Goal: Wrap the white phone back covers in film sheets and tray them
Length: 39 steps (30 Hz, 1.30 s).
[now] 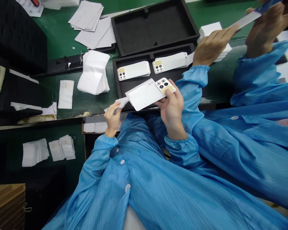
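Observation:
My right hand (172, 103) grips a white phone back cover (149, 93) by its camera end, thumb pressed beside the lens cluster. My left hand (112, 115) pinches a small white tab of film (121, 102) at the cover's other end. Both hands hover over the near edge of a black foam tray (122, 88). Two more white back covers (133, 70) (171, 62) lie side by side in that tray.
A co-worker in a blue coat sits at my right; one hand (212, 45) reaches near the tray, the other (266, 28) holds a white strip. An empty black tray (153, 27) lies behind. White film stacks (94, 72) and paper sheets (92, 24) cover the green table (60, 35).

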Available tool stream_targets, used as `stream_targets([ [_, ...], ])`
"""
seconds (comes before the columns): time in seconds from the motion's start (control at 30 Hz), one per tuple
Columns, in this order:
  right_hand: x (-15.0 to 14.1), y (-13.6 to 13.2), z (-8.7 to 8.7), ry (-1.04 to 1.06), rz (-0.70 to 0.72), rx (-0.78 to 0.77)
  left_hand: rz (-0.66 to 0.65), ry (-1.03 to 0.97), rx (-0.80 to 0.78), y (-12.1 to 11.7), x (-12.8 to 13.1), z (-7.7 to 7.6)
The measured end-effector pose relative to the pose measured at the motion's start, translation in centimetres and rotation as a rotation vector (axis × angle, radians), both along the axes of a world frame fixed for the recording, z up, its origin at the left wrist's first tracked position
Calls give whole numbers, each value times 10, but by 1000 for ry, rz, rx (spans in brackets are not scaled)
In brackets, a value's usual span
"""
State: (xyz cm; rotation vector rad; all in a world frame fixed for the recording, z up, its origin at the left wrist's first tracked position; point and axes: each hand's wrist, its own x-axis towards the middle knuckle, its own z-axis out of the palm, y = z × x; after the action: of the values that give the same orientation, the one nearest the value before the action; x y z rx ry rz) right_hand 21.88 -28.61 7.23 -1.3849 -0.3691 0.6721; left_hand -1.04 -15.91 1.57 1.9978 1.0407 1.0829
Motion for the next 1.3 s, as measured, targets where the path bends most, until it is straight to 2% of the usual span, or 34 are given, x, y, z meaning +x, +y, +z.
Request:
stream_targets([
  [0.2,2,-2,-10,-23,33,-21,25,-19,84,-2,-3,-10],
  [0.4,2,1,-22,-86,87,-65,-96,25,117,-5,-10,-13],
  [0.6,0,3,-20,-33,102,-57,-201,94,223,-6,-16,-20],
  [0.77,-10,4,-14,-9,53,-61,-270,93,225,-7,-15,-22],
  [0.9,-33,6,-11,-78,64,-39,-276,80,233,-12,-8,-17],
  [1.07,-57,8,-13,-65,61,-39,-305,206,218,-21,1,-5],
  [1.3,-57,7,-25,-184,108,-53,-309,282,201,-26,6,27],
])
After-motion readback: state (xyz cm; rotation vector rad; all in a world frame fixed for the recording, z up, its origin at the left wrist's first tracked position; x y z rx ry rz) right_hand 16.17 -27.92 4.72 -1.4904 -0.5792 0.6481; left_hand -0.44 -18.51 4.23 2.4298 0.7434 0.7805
